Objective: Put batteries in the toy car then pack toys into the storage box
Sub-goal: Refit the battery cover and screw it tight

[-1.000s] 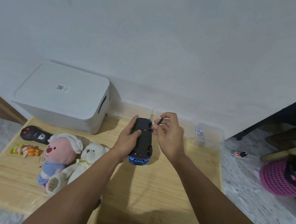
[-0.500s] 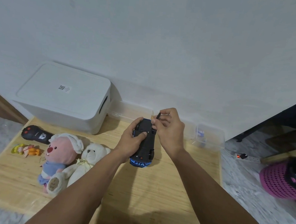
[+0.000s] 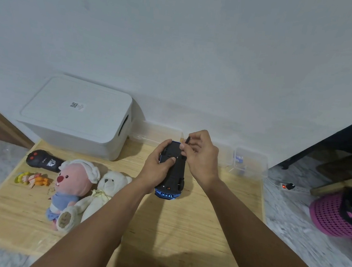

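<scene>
Car (image 3: pixel 173 171): blue toy, turned underside up, black chassis showing, held above the table (image 3: pixel 183 231) near its far middle. Nose end toward the camera.

Left hand (image 3: pixel 158 168): wrapped around the car's left side, thumb pressed on the chassis.

Right hand (image 3: pixel 201 155): fingers pinched on a thin black tool (image 3: pixel 187 139), likely a small screwdriver, though its tip is hidden; tool tilted, set against the far end of the chassis.

Storage box (image 3: pixel 77 117): white, lid on, far left of the table against the wall.

Remote (image 3: pixel 43 160): black, lying just in front of the box.

2 plush toys: pink one (image 3: pixel 73 186) with a white cap and white bear (image 3: pixel 104 193), lying side by side and touching, left of the car.

Small figure (image 3: pixel 32 179): yellow and orange, lying left of the pink plush.

Clear box (image 3: pixel 249 164): far right of the table, small blue items inside, too blurred to identify.

Basket (image 3: pixel 332 215): pink, on the floor to the right.
</scene>
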Demonstrator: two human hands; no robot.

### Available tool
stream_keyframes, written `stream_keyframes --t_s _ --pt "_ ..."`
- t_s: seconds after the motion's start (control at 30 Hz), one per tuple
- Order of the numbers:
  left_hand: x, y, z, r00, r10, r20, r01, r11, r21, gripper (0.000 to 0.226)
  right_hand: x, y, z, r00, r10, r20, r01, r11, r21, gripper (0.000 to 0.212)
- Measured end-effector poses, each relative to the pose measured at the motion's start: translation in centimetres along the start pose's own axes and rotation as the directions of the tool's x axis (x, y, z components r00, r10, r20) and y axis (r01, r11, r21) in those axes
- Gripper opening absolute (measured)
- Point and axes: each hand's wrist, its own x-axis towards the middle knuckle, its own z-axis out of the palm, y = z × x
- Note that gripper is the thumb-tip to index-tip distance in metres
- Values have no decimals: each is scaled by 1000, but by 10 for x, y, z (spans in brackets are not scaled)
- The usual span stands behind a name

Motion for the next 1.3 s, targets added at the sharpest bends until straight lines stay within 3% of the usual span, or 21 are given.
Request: stream_keyframes --t_s 0.53,0.77,1.3 --pt "-5 5 4 998 41 43 -41 999 13 50 3 -1 -4 999 -32 12 33 995 -99 26" --pt "-5 3 2 1000 1 -7 -1 1000 31 53 3 -3 -4 992 -104 71 114 982 -149 11" --pt "-4 1 1 1000 2 -26 -1 999 46 52 6 -4 -11 994 -83 70 93 984 -149 22"
